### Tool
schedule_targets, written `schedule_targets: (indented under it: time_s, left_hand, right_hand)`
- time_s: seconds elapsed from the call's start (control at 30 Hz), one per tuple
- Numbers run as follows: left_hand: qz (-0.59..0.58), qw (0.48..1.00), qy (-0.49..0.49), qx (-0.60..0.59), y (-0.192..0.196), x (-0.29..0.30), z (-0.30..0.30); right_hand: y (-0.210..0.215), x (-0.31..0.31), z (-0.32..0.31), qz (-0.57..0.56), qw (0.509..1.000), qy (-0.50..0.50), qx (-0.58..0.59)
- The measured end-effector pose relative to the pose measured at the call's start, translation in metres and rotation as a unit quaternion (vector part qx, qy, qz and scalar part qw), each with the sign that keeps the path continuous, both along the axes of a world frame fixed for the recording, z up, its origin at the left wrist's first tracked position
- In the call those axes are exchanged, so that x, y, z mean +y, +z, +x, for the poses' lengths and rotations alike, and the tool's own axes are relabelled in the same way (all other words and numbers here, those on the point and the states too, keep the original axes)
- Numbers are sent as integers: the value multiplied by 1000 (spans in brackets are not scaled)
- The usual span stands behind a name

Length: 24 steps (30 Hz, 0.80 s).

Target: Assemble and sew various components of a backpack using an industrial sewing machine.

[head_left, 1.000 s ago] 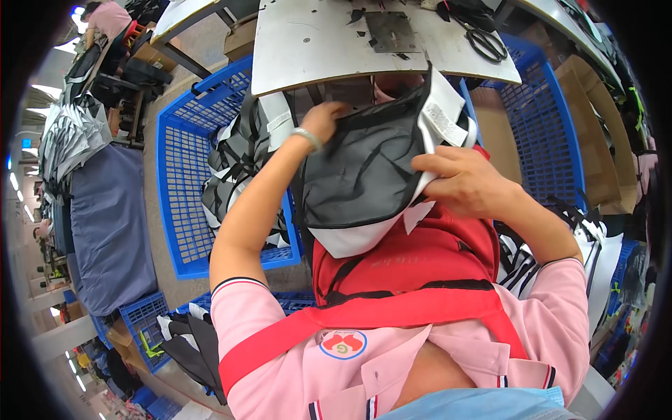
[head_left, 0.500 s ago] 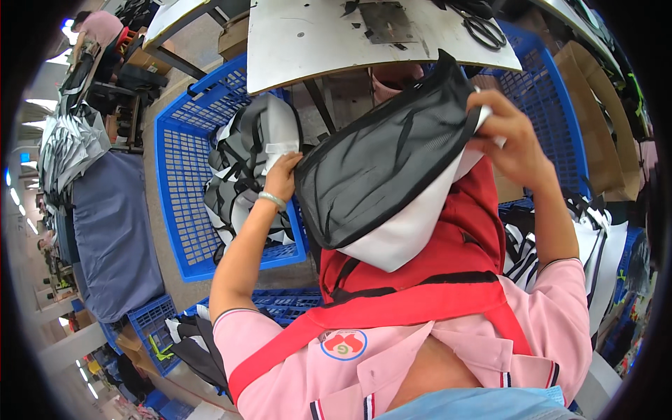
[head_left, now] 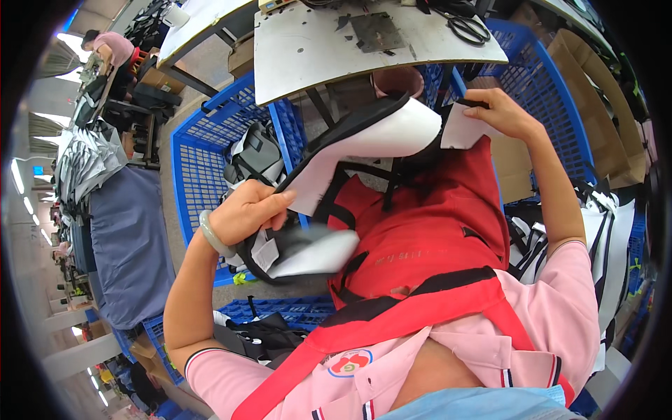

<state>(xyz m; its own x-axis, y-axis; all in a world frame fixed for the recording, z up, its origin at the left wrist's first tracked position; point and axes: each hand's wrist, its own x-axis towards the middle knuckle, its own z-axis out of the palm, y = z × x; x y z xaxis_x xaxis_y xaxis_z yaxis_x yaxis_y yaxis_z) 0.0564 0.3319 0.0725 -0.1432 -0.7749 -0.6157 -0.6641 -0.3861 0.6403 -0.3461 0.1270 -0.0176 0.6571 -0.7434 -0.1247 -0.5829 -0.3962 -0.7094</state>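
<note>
My left hand (head_left: pixel 246 212) grips the lower left edge of a fabric panel (head_left: pixel 364 143), white on the side facing me with black edging, stretched across my lap. My right hand (head_left: pixel 502 112) pinches its upper right corner near the table edge. A second curved piece, black and white (head_left: pixel 308 252), hangs just under my left hand. I wear a pale bracelet (head_left: pixel 208 234) on the left wrist and a red apron (head_left: pixel 427 238) over a pink shirt.
A white sewing table (head_left: pixel 315 49) with scissors (head_left: pixel 469 28) stands ahead. Blue plastic crates sit at left (head_left: pixel 192 168), holding grey and black pieces, and at right (head_left: pixel 546 84). Cardboard boxes (head_left: pixel 595 91) lie far right. A person in pink (head_left: pixel 108 49) works far left.
The panel has been flipped from its dark grey side to its white side. My left hand dropped lower and left; my right hand swung out to the upper right.
</note>
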Motion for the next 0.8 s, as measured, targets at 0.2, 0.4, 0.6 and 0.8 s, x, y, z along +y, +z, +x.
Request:
schedule_targets:
  time_s: [0.2,0.4,0.6,0.8]
  left_hand:
    - [-22,995,-28,92,30,-47,-58]
    - [-23,970,-188,154,30,-87,-115]
    - [-389,883,-258,-55,21,-129,-93]
    - [-220,967,-15,130,-33,-160,-73]
  right_hand:
    - [109,64,31,-133,958,233,-101]
    - [103,58,59,-409,865,261,-127]
    - [77,27,43,-150,954,211,-152]
    - [69,-13,52,-89,981,151,-80]
